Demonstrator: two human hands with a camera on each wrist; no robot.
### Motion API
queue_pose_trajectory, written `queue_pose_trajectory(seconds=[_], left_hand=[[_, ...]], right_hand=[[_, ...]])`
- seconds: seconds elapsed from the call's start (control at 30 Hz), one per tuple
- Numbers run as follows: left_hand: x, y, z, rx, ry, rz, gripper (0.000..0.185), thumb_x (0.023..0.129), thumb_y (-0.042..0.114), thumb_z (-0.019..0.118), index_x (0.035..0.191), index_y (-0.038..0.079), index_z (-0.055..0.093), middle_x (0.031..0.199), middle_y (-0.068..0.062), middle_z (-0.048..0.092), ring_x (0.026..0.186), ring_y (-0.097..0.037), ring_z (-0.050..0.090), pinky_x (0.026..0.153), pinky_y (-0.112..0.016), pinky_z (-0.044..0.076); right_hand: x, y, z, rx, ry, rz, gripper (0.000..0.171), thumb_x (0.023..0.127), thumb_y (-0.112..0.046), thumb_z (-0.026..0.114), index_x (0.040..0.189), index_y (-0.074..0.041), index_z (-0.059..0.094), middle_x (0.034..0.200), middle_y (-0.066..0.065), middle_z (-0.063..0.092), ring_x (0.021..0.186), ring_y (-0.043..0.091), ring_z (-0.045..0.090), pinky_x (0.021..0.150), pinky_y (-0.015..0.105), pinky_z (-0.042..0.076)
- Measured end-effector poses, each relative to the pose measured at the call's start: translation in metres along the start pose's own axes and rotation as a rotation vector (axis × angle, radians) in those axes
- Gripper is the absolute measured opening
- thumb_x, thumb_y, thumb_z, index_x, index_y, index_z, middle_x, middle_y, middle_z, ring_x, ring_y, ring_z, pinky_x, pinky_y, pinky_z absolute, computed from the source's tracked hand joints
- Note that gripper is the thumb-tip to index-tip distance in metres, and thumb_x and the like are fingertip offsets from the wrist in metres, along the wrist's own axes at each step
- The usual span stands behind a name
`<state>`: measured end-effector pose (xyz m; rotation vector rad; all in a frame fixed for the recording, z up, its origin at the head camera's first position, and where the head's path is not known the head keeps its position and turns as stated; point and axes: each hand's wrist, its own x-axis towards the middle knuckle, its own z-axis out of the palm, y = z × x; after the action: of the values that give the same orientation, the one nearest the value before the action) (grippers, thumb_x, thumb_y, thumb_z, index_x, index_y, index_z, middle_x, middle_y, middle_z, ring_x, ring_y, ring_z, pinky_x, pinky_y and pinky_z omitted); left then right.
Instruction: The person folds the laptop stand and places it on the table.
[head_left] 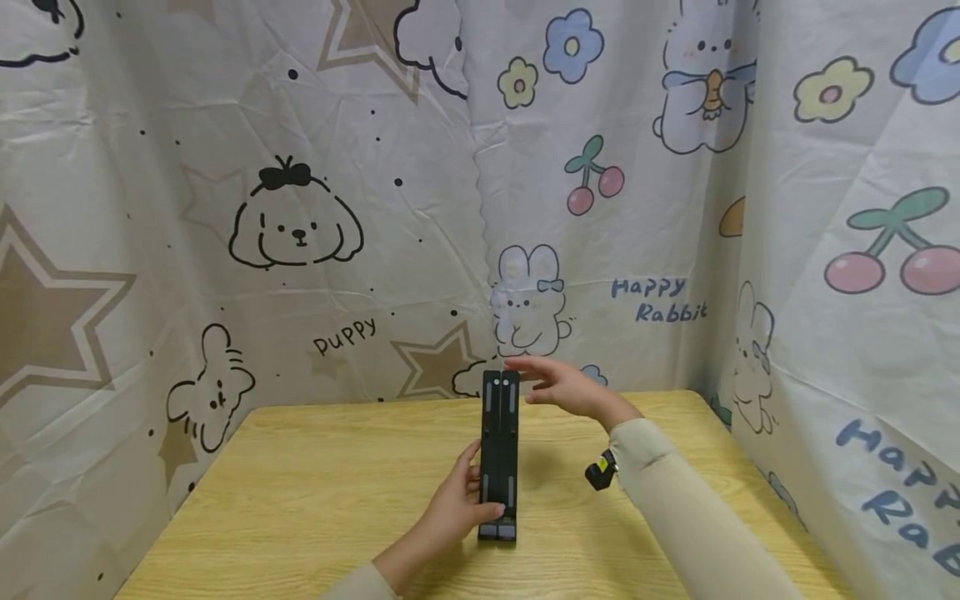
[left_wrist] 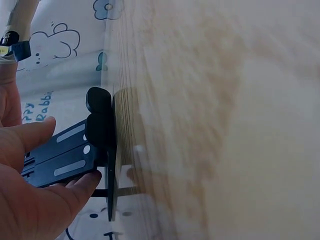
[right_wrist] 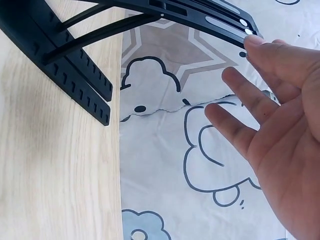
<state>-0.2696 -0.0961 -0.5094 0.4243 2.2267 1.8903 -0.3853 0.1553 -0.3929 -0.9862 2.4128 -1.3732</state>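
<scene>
We see a black folding stand [head_left: 499, 454] in the middle of the wooden tabletop [head_left: 315, 492], running away from the person toward the printed curtain [head_left: 300, 208] at the back. As we judge it, the stand is partly opened: in the right wrist view its upper rails rise clear of the notched base bars that lie flat on the wood, with thin struts between them, so the raising seems begun, though we cannot say whether the struts are seated in a notch. The left hand [head_left: 459, 504] grips the near end of the stand, thumb across the top and fingers curled along its left side, which the left wrist view confirms. The right hand [head_left: 564, 386] is spread open by the far, raised end, fingers straight; in the right wrist view one fingertip looks to be just touching the tip of the upper rail, but from the head camera we cannot tell whether it touches or hovers. What seems left is to settle the height and let go. A small black and yellow thing [head_left: 601, 472] beside the right sleeve is likely the wrist camera mount, too small to be sure. The left wrist view is blurred and shows mostly wood grain, and the stand's underside and hinge are hidden.
</scene>
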Motion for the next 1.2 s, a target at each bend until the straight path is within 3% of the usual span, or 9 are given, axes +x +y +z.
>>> queue_pose_trajectory(seconds=[0.13, 0.3, 0.4, 0.53, 0.73, 0.97, 1.2], left_hand=[[0.001, -0.003, -0.001, -0.010, 0.008, 0.012, 0.100, 0.086, -0.013, 0.072, 0.164, 0.022, 0.021, 0.135, -0.020, 0.057, 0.120, -0.034, 0.063, 0.089, -0.041, 0.060], [0.002, -0.005, -0.002, 0.040, 0.035, 0.019, 0.093, 0.089, -0.020, 0.060, 0.163, 0.028, 0.030, 0.126, -0.018, 0.061, 0.113, -0.029, 0.065, 0.090, -0.035, 0.059], [0.004, -0.006, -0.003, 0.067, 0.047, 0.028, 0.088, 0.091, -0.018, 0.060, 0.162, 0.028, 0.032, 0.122, -0.016, 0.063, 0.110, -0.025, 0.065, 0.089, -0.031, 0.059], [0.008, -0.008, -0.005, 0.095, 0.075, 0.040, 0.084, 0.092, -0.017, 0.059, 0.160, 0.025, 0.036, 0.116, -0.013, 0.067, 0.104, -0.021, 0.067, 0.085, -0.029, 0.059], [0.014, -0.012, -0.007, 0.121, 0.108, 0.046, 0.082, 0.090, -0.019, 0.058, 0.157, 0.024, 0.042, 0.109, -0.010, 0.070, 0.097, -0.018, 0.067, 0.082, -0.030, 0.060], [0.017, -0.010, -0.005, 0.088, 0.085, 0.050, 0.079, 0.090, -0.019, 0.057, 0.156, 0.021, 0.044, 0.107, -0.013, 0.070, 0.095, -0.019, 0.067, 0.082, -0.033, 0.059], [0.020, -0.007, -0.007, 0.060, 0.048, 0.040, 0.079, 0.089, -0.021, 0.055, 0.156, 0.019, 0.045, 0.107, -0.015, 0.068, 0.093, -0.020, 0.067, 0.081, -0.032, 0.060]], right_hand=[[0.009, -0.003, 0.001, -0.024, -0.020, -0.007, 0.062, 0.100, -0.003, 0.063, 0.153, -0.031, 0.048, 0.158, -0.003, 0.046, 0.145, 0.032, 0.044, 0.108, 0.053, 0.048], [0.016, -0.002, 0.003, -0.022, -0.039, -0.009, 0.062, 0.097, -0.001, 0.066, 0.152, -0.028, 0.052, 0.153, 0.004, 0.053, 0.129, 0.032, 0.060, 0.101, 0.051, 0.053], [0.017, -0.001, 0.003, -0.027, -0.060, -0.014, 0.065, 0.096, 0.001, 0.067, 0.153, -0.026, 0.050, 0.155, 0.005, 0.051, 0.135, 0.032, 0.055, 0.109, 0.055, 0.047], [0.016, -0.002, 0.002, -0.032, -0.094, -0.015, 0.069, 0.096, 0.004, 0.066, 0.154, -0.027, 0.048, 0.160, 0.002, 0.044, 0.148, 0.032, 0.039, 0.115, 0.059, 0.039], [0.016, -0.003, -0.001, -0.015, -0.127, 0.024, 0.068, 0.098, 0.004, 0.062, 0.155, -0.030, 0.047, 0.159, 0.000, 0.046, 0.149, 0.029, 0.038, 0.114, 0.056, 0.041], [0.011, -0.005, -0.008, -0.058, -0.119, 0.021, 0.066, 0.097, 0.005, 0.062, 0.155, -0.024, 0.047, 0.159, -0.002, 0.046, 0.150, 0.029, 0.036, 0.116, 0.059, 0.037], [0.005, -0.003, -0.010, -0.131, -0.080, 0.030, 0.066, 0.096, 0.001, 0.067, 0.152, -0.030, 0.052, 0.154, -0.004, 0.051, 0.146, 0.027, 0.043, 0.116, 0.057, 0.037]])
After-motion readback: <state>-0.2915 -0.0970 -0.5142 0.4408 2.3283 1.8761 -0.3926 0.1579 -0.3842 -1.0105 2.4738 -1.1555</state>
